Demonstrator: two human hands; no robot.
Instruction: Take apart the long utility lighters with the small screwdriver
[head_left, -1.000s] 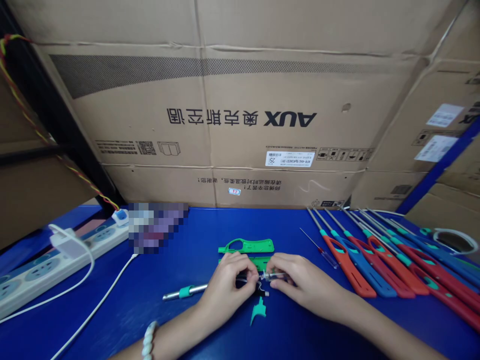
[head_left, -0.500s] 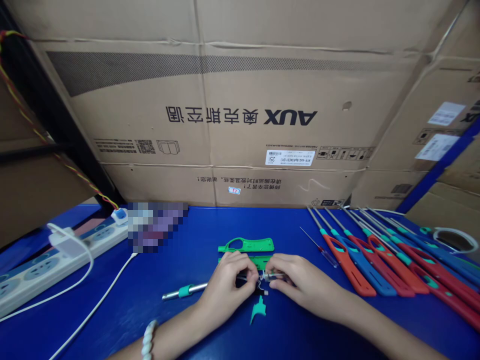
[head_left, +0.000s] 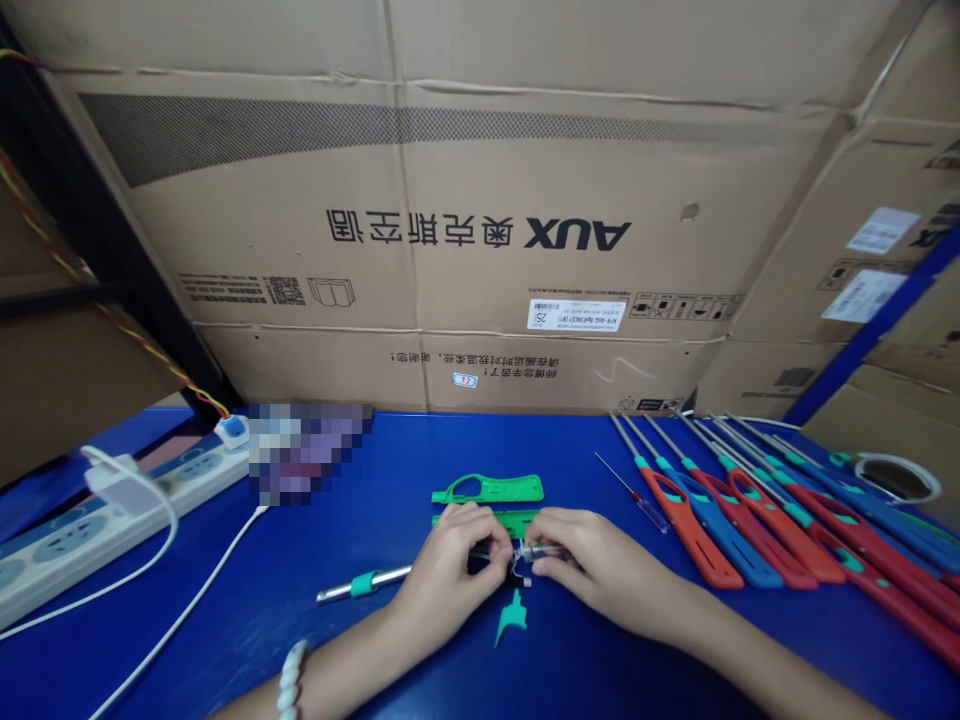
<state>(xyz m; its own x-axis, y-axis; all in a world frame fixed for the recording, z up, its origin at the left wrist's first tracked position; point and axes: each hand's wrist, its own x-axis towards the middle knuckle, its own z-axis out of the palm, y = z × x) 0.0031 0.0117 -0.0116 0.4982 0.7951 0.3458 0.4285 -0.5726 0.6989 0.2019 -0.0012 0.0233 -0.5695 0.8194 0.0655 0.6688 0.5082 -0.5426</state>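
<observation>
My right hand (head_left: 577,550) pinches a small clear cylinder with a metal-looking end, which looks like a lighter's fuel tank (head_left: 541,551). Close against it, my left hand (head_left: 469,555) has thumb and fingertips pressed together by thin white wires or tubing (head_left: 517,567); exactly what they grip is hidden. A metal lighter tube (head_left: 391,576) with a teal collar (head_left: 364,583) runs under my left hand. One green shell half (head_left: 499,489) lies beyond my hands. A second green half (head_left: 517,522) is partly covered by them. Nearer me rests a teal trigger piece (head_left: 513,618).
Several long lighters (head_left: 694,525) in red, blue and orange lie at the right, beside a thin screwdriver (head_left: 634,495). A white power strip (head_left: 161,510) with cords stands at the left. Cardboard (head_left: 465,150) walls the back of the blue table (head_left: 285,620).
The whole view has shifted slightly, so everything sits a little further left. My hands keep nearly the same pose at the small parts.
</observation>
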